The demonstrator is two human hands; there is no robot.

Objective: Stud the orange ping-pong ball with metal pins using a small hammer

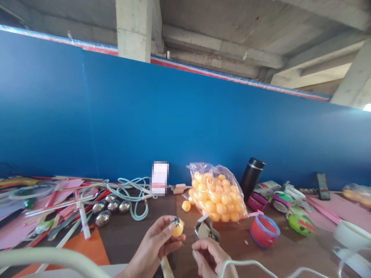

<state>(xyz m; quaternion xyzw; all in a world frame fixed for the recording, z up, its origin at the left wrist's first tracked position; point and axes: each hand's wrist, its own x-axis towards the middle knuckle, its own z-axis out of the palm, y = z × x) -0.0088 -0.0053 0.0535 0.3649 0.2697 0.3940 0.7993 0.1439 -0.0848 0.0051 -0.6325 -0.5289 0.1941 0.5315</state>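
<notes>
Between the thumb and fingers of my left hand [158,245] is an orange ping-pong ball [177,228], with a dark blue patch on its upper left. My right hand [211,256] is closed in a pinch just in front of a small open cardboard box [204,230]. Whatever those fingertips grip, if anything, is too small to make out. Small metallic bits show at the box's lower right side. Beyond my hands, a loose orange ball [186,205] lies beside a clear plastic bag [213,168] full of similar balls.
Shiny metal balls [113,205], a pale blue cable [139,212] and many sticks and papers crowd the left. At right stand a black thermos [252,179], a red tape roll [264,231] and a white bowl [352,236]. A blue partition [185,123] rises behind the table.
</notes>
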